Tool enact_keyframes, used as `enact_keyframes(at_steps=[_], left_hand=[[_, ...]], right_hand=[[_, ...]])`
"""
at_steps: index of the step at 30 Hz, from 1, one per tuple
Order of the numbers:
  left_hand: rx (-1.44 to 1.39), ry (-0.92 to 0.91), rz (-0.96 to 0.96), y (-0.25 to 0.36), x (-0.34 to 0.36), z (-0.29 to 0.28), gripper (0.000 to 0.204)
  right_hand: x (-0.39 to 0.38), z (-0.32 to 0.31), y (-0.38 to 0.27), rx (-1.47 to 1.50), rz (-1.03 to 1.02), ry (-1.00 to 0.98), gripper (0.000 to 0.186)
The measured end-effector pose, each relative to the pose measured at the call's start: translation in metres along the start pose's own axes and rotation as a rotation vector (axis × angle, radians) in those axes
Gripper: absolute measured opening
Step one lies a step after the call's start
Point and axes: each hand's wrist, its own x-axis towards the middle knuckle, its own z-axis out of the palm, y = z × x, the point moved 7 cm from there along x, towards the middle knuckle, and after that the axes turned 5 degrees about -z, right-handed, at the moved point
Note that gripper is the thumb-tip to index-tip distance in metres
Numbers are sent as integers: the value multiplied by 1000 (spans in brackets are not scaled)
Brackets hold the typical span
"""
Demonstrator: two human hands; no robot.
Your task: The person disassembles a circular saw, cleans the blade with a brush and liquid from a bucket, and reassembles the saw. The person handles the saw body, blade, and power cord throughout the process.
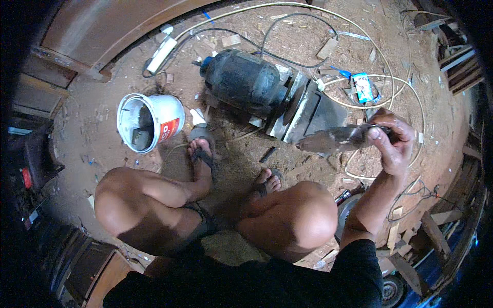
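Observation:
My right hand (pixel 394 141) is closed on one end of a wide, dark metal blade (pixel 331 140), thumb on top. The blade's pointed tip faces left, and its surface looks wet with shiny patches. Just beyond it lies a dark electric motor grinder (pixel 244 84) on the ground, with a disc-like wheel (pixel 294 102) between metal plates. The blade appears close to the machine's near right corner; whether they touch, I cannot tell. My left hand is out of view.
A white bucket (pixel 177 114) with dark contents stands at left. A white power strip (pixel 162 54), looping cables (pixel 393 72) and a blue packet (pixel 362 88) lie on the dirt floor. Wood scraps (pixel 436 233) pile up at right. A wooden panel (pixel 102 31) borders the far left.

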Motion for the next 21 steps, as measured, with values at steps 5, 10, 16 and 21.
enact_keyframes(at_steps=[5,10,16,21], left_hand=[[-3,-61,17,40,6,22,51],[36,-104,4,49,7,19,51],[100,-135,61,94,24,3,51],[141,-179,243,170,35,11,51]], right_hand=[[-9,-13,2,-5,114,32,20],[-8,-5,4,15,100,63,18],[-36,-10,12,25,200,156,17],[-65,-6,23,43,279,269,16]])
